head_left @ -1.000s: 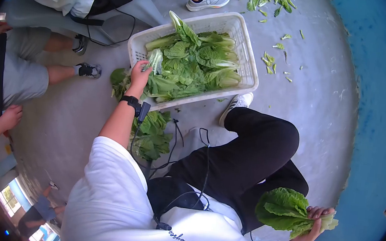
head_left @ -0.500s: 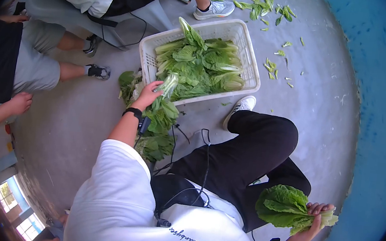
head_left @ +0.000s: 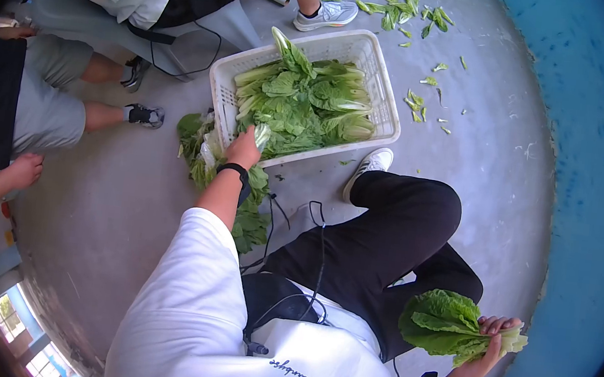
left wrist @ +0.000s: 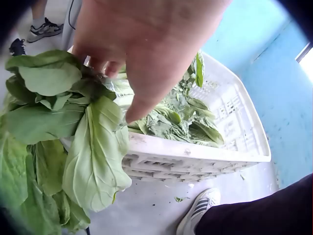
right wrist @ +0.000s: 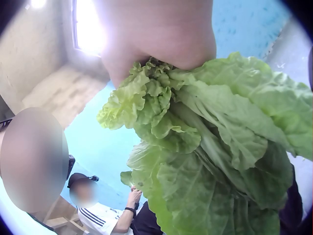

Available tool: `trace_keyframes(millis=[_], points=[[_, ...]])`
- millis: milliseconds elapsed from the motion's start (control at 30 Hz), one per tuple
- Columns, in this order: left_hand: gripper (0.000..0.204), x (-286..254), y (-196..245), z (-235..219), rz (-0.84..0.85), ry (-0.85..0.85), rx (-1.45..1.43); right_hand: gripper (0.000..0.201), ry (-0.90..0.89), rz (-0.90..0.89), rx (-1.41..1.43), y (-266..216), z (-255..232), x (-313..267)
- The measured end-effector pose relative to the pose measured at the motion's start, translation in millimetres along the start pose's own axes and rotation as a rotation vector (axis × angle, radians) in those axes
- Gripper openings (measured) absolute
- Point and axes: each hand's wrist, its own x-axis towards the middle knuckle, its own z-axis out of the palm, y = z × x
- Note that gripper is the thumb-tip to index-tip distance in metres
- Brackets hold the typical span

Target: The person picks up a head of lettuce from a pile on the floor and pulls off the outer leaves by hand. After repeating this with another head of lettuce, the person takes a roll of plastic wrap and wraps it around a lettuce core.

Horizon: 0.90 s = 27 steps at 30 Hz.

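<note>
My left hand is at the near left corner of a white plastic basket filled with heads of leafy lettuce. Its fingers curl round the pale stem end of a bunch of greens, where some clear film shows. In the left wrist view the broad leaves hang outside the basket wall, and the palm hides part of the grip. Off to the right, above the floor, my right hand grips a head of lettuce by its stem end, leaves spread to the left.
More greens lie on the floor left of the basket. Leaf scraps are scattered beyond it. My shoe stands near the basket's front side, and a black cable crosses my lap. Another person's sneaker is behind the basket.
The left hand has moved from over the basket's left end back to its near corner, bringing the filmed stem end along. My right hand keeps its grip on the lettuce, almost still.
</note>
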Motion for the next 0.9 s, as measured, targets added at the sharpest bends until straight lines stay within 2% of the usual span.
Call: trace_keyframes(millis=[67, 167, 267, 367, 400, 500, 533, 667, 767, 900], points=[[0.068, 2, -3, 1, -0.013, 0.005, 0.001, 0.033, 0.004, 0.0, -0.014, 0, 4, 0], [0.062, 9, -17, -1, 0.009, 0.041, -0.171, 0.033, 0.005, -0.001, -0.018, 1, 8, 1], [0.056, -4, -30, -11, 0.033, 0.216, -0.552, 0.033, -0.01, 0.01, 0.002, 3, 9, 4], [0.057, -12, -58, -7, -0.015, 0.46, -0.704, 0.032, -0.022, 0.018, 0.02, 4, 10, 7], [0.056, -22, -62, -13, -0.093, 0.516, -0.73, 0.032, -0.029, 0.018, 0.023, 6, 9, 8], [0.055, -12, -103, 5, -0.093, 0.57, -0.871, 0.033, 0.008, 0.011, 0.036, 6, 15, 11], [0.053, -13, -110, 6, -0.128, 0.528, -1.001, 0.034, 0.031, 0.007, 0.039, 6, 17, 11], [0.049, -5, -160, 34, -0.145, 0.717, -1.19, 0.032, -0.041, 0.005, 0.024, 7, 6, 9], [0.051, -26, -166, 30, -0.238, 0.7, -1.135, 0.032, -0.065, -0.017, 0.024, 10, -2, 10], [0.052, -47, -151, 14, -0.197, 0.507, -1.13, 0.031, -0.058, -0.011, 0.042, 10, 3, 10]])
